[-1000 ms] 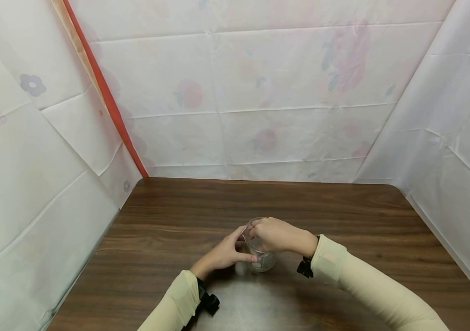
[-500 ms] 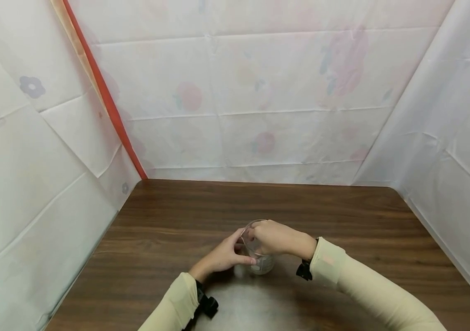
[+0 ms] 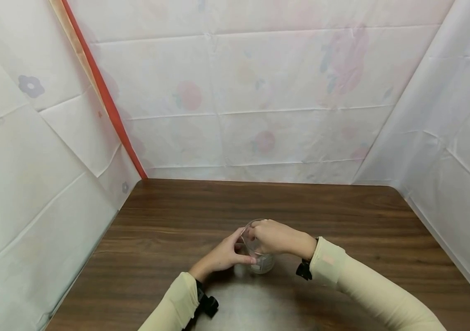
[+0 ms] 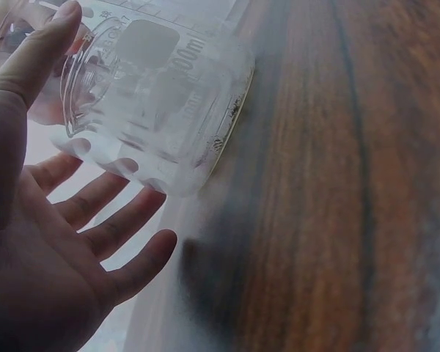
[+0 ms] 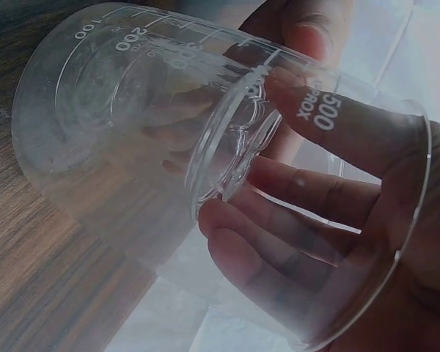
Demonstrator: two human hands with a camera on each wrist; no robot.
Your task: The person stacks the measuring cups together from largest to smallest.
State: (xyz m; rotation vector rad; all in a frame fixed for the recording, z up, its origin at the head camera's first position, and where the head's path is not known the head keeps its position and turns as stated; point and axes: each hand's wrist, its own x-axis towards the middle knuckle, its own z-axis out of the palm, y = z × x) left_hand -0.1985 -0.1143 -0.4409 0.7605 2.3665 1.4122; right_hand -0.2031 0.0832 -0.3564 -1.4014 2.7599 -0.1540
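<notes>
A large clear glass beaker (image 3: 263, 265) with white volume marks stands on the brown table. My left hand (image 3: 221, 255) steadies it from the left, thumb on the near side and fingers round the far side. Inside it sits a smaller glass beaker; its thick rim (image 5: 203, 165) shows through the outer wall in the right wrist view. My right hand (image 3: 280, 237) reaches in through the mouth of the large beaker, and its thumb and fingertips pinch that inner rim. In the left wrist view the large beaker's wall (image 4: 205, 132) appears close up, its base on the wood.
The brown wooden table (image 3: 169, 209) reaches back to a pale printed curtain (image 3: 226, 92). White cloth hangs on the left and right sides. An orange-red strip (image 3: 111, 110) runs down the back left corner. Each wrist carries a black camera (image 3: 208, 305).
Both hands keep their places on the glassware. The head view shifts very slightly; nothing else visibly differs.
</notes>
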